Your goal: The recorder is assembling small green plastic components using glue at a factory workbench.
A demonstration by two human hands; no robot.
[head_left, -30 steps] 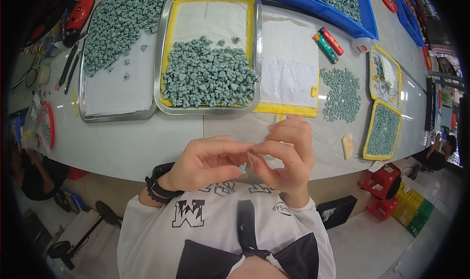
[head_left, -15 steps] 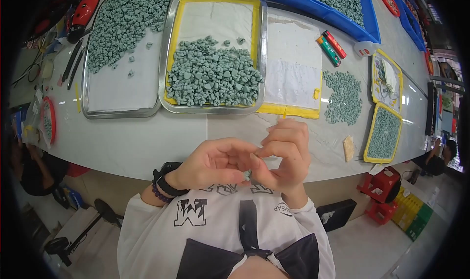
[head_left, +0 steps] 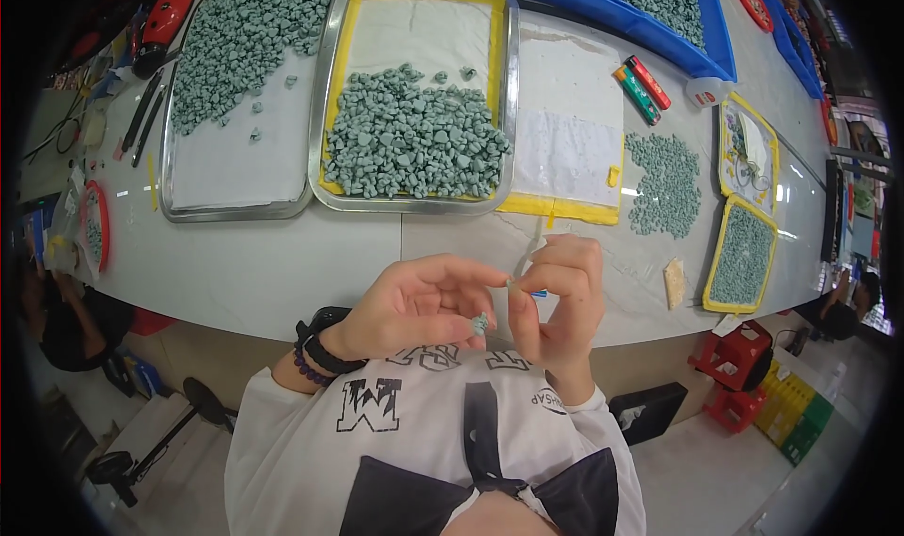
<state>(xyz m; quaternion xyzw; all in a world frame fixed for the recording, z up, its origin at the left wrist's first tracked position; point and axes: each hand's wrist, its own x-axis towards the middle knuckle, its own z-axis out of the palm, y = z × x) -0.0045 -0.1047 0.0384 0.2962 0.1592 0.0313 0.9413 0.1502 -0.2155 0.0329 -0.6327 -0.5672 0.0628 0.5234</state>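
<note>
In front of my chest, my left hand is closed in a pinch. A small pale green piece with a knobbly shape sticks out at its thumb tip. My left index finger reaches across to the fingertips of my right hand, which is closed with thumb and index finger together. A tiny greenish bit shows between these fingertips. Beside the right fingers a thin white and blue item shows in part; its kind I cannot make out. Beyond my hands, a yellow-rimmed metal tray carries a heap of similar green pieces.
Another metal tray of green pieces stands at left, a blue bin at the back. Loose small green pieces lie to the right, near two lighters and a yellow-rimmed tray. A tan block sits near the edge.
My hands have spread slightly apart, and the green piece at my left thumb is more exposed. The white and blue item now shows by my right fingers.
</note>
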